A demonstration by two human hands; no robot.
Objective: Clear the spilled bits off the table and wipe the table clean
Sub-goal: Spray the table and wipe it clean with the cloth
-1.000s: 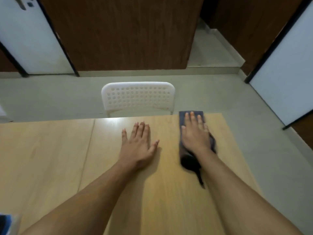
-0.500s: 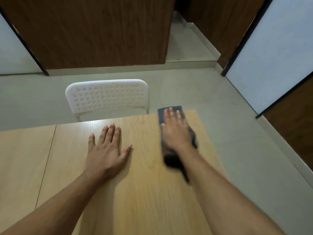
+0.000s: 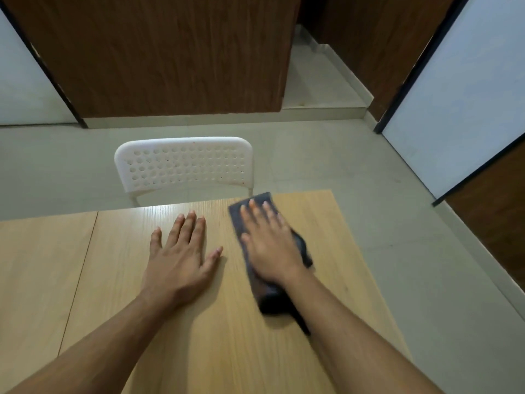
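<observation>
The table [image 3: 176, 351], pale wood with a thin seam running down its left part, lies under both hands and both forearms, and its far edge passes just beyond the fingertips. Beyond that edge stands a white chair [image 3: 184, 166], its perforated back facing the table, a little past the left fingers and to their left of the right ones. The floor [image 3: 326, 155] is pale tile, and dark wood panels [image 3: 170, 52] rise behind it, with light doors at both sides. The cloth [image 3: 264, 297], dark and blurred at its edges, lies flat on the table under the right hand [image 3: 270, 248]: its far corner shows just past the right fingertips near the table's far edge, a strip of it shows along the thumb side, a fold bulges out beyond the little finger side, and its bunched near end trails back under the wrist to a thin tail beside the forearm. The right fingers [image 3: 257, 216] are straight and slightly spread, pressing down on the cloth without curling round it. The left hand [image 3: 179, 263] rests palm down on bare wood just beside the cloth, apart from it, its fingers [image 3: 187, 228] straight and together, thumb spread toward the cloth, holding nothing.
</observation>
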